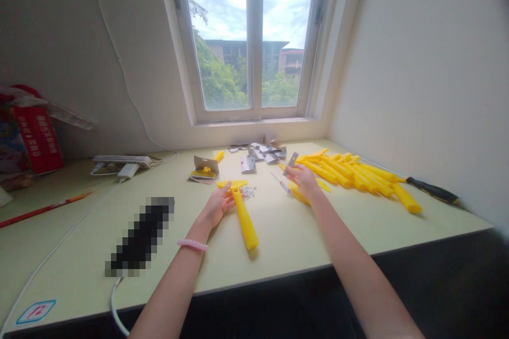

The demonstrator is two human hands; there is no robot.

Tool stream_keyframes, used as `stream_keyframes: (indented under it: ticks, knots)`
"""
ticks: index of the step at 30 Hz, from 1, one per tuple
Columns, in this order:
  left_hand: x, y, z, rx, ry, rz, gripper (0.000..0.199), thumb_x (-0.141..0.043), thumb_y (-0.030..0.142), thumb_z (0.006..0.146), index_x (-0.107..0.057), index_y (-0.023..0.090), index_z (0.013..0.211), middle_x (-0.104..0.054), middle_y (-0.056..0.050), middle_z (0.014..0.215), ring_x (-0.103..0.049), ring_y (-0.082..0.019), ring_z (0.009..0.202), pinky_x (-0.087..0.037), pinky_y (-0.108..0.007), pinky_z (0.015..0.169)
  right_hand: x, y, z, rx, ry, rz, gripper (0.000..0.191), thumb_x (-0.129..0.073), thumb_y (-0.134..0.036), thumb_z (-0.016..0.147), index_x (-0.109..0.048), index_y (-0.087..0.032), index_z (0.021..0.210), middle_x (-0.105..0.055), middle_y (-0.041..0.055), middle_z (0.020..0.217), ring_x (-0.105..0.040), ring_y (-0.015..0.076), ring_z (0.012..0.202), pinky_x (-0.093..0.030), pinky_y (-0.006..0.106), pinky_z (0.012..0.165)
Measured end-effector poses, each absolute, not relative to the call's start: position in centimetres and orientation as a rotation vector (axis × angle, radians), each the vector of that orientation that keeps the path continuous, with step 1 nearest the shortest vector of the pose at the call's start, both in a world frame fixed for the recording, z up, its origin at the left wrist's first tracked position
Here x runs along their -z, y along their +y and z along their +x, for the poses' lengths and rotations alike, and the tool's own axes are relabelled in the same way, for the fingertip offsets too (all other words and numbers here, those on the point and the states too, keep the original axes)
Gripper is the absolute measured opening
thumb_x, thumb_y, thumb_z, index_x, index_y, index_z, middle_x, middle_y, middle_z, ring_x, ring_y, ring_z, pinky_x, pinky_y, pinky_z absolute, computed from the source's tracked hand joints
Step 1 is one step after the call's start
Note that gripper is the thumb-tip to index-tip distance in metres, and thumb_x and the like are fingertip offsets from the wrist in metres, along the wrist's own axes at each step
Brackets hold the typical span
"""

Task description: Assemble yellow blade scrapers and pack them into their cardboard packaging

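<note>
Held half-open, the left hand (217,206) is laid against a bright yellow plastic T-shaped handle (243,217) lying on the pale green tabletop (278,243), though a grip cannot be made out; the right hand's (304,180) grip is likewise hidden. A heap of yellow plastic handles (350,176) is partly blocked by that hand, with a black-handled screwdriver (433,190) beyond. Small steel fasteners (248,191) are scattered beside the T-head, and a dark object (139,235) is obscured by pixelation.
</note>
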State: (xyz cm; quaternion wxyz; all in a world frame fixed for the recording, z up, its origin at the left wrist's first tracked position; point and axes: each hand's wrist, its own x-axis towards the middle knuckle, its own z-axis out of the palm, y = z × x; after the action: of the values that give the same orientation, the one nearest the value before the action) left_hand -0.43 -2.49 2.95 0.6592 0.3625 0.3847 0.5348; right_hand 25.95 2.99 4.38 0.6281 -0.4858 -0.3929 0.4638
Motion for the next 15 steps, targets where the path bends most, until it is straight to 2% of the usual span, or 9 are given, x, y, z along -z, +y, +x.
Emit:
stream_keyframes:
  ticks: [5,15]
  knots:
    - [-3.0,-2.6,-0.4,-1.192,0.885,0.812,0.034,-0.055,0.034,0.079,-0.050,0.007,0.100,-0.063,-0.020,0.097,-0.064,-0.022,0.083,-0.053,-0.035,0.076,-4.7,2.1,24.8,-1.211,-0.928,-1.074,0.019,-0.063,-0.005,0.062,-0.049,-0.018,0.060,-0.062,0.0022,0.068,-0.064,0.0162,0.069,-0.054,0.027,0.067]
    - [-2.7,-2.3,-0.6,-1.167,0.876,0.793,0.037,-0.054,0.036,0.079,-0.048,0.008,0.103,-0.061,-0.020,0.101,-0.064,-0.023,0.085,-0.052,-0.036,0.076,-4.4,1.8,23.3,-1.198,-1.086,-1.075,0.006,-0.065,-0.011,0.064,-0.061,-0.014,0.061,-0.067,0.0062,0.071,-0.064,0.0178,0.078,-0.051,0.030,0.079]
